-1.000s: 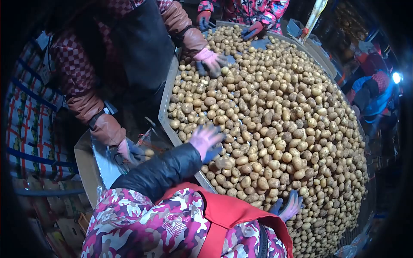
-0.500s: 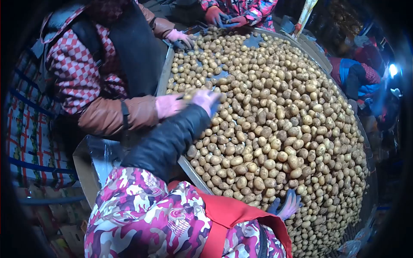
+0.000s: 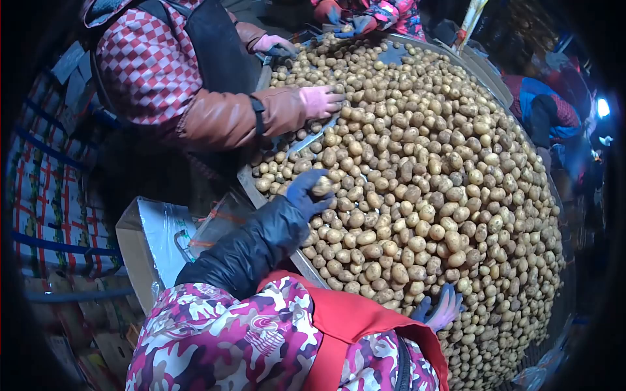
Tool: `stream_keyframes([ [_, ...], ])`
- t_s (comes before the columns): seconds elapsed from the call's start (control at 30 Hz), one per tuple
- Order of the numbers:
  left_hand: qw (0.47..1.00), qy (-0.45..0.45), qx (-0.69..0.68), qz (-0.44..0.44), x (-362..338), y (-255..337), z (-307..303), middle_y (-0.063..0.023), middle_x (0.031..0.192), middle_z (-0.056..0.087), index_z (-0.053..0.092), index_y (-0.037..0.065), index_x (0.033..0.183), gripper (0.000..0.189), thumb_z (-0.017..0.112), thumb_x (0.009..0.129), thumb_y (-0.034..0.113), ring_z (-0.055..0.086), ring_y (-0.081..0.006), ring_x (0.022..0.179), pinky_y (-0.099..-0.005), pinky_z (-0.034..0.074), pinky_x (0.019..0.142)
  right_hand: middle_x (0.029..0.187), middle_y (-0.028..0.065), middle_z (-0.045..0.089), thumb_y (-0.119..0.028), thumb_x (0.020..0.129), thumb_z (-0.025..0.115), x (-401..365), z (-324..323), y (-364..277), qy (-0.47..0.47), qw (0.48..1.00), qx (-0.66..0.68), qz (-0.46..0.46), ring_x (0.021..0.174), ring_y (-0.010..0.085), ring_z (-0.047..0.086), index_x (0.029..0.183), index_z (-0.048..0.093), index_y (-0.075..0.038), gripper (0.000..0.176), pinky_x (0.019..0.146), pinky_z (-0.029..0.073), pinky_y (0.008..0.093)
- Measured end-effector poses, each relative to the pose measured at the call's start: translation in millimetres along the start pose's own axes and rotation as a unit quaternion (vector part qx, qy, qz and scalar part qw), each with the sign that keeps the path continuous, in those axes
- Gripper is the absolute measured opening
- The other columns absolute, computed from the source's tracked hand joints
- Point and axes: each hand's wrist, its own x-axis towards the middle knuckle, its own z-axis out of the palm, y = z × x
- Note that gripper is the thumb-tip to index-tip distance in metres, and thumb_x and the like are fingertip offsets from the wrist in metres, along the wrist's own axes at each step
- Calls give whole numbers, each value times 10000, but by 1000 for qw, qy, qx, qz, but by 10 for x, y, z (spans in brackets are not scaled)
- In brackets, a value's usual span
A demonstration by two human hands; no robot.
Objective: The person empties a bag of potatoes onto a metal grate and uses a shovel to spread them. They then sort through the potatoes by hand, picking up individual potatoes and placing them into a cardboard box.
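Observation:
A wide heap of potatoes (image 3: 450,189) covers a metal-edged sorting table (image 3: 306,270). Over its left side, my gloved left hand (image 3: 305,195) curls its fingers round a potato (image 3: 323,187). My right hand (image 3: 445,309), in a pink and blue glove, lies against the near edge of the heap with its fingers stretched out and touching potatoes. No potato shows in its grip.
Across the left corner, a co-worker's pink-gloved hand (image 3: 321,102) touches potatoes. Another person's gloved hands (image 3: 355,25) work at the far edge. An open cardboard box (image 3: 140,241) stands left of my arm; stacked printed cartons (image 3: 55,202) are farther left.
My left hand has drawn back toward me from near the co-worker's hand and now holds a potato. The co-worker's arm has reached farther over the table. My right hand has barely moved.

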Motion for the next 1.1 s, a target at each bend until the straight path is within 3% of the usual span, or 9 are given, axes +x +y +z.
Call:
stream_keyframes([
  [0.13, 981, 77, -135, -116, 56, 211, -231, -112, 1183, 634, 620, 107, 1269, 313, 575, 1030, 303, 636, -264, 1076, -458, 560, 951, 1415, 183, 554, -409, 987, 558, -20, -17, -11, -14, 1000, 7, 10, 1371, 478, 418, 1373, 558, -3, 560, 1140, 249, 644],
  [0.23, 962, 107, -204, -149, 158, 195, -337, -150, 1257, 631, 576, 63, 1358, 570, 496, 1031, 524, 625, -320, 1108, -501, 530, 962, 1422, 186, 542, -377, 977, 575, -9, -16, -19, -12, 1000, 12, 3, 1382, 488, 402, 1373, 549, 7, 552, 1140, 229, 664],
  [0.37, 947, 14, -289, -142, 169, 196, -285, -37, 1450, 568, 623, 217, 1264, 348, 541, 986, 410, 496, -291, 1365, -546, 330, 1175, 1432, 189, 536, -380, 976, 578, -25, -29, -17, -22, 1000, 5, 12, 1398, 493, 385, 1377, 534, 12, 563, 1144, 218, 663],
  [0.5, 988, -6, -141, -69, 246, 17, -390, -106, 1341, 620, 575, 179, 1288, 339, 552, 1008, 367, 580, -295, 1249, -506, 452, 1072, 1454, 189, 524, -382, 969, 588, -41, -15, 2, -27, 1000, 6, 11, 1408, 496, 373, 1371, 535, 14, 566, 1149, 210, 663],
  [0.6, 992, 71, 77, 75, 219, 19, -386, -147, 957, 676, 647, 75, 1088, 260, 612, 1003, 318, 685, -271, 856, -359, 588, 714, 1436, 189, 540, -382, 965, 594, -70, 13, 23, -13, 1000, 4, 6, 1398, 497, 387, 1384, 530, 10, 578, 1149, 219, 663],
  [0.7, 958, 245, -119, -86, 370, 500, -627, -110, 765, 645, 652, 21, 982, 300, 663, 967, 320, 640, -206, 589, -291, 538, 507, 1419, 186, 554, -370, 964, 599, -20, -13, -10, -10, 1000, 7, 3, 1381, 481, 412, 1392, 541, -3, 566, 1161, 242, 630],
  [0.93, 961, 158, 224, -32, 233, 702, -765, -70, 803, 635, 585, 40, 1365, 452, 682, 934, 132, 568, -130, 554, -257, 476, 486, 1392, 206, 551, -412, 975, 570, -28, 8, -17, -25, 999, 2, 39, 1350, 509, 411, 1364, 569, -15, 555, 1147, 215, 673],
  [1.03, 758, 30, 649, -56, 389, 665, -464, -188, 1028, 704, 545, 58, 1416, 639, 754, 874, 326, 697, -219, 762, -356, 572, 714, 1390, 205, 551, -418, 975, 569, -15, 12, -26, -14, 999, 8, 34, 1353, 500, 413, 1362, 571, -14, 559, 1146, 214, 675],
  [1.1, 698, 29, 716, -23, 611, 544, -347, -247, 1150, 701, 547, 71, 1419, 724, 765, 836, 441, 709, -321, 1012, -411, 542, 923, 1385, 200, 555, -420, 975, 568, 1, 9, -30, -14, 999, 10, 30, 1353, 494, 417, 1361, 572, -14, 560, 1147, 215, 672],
])
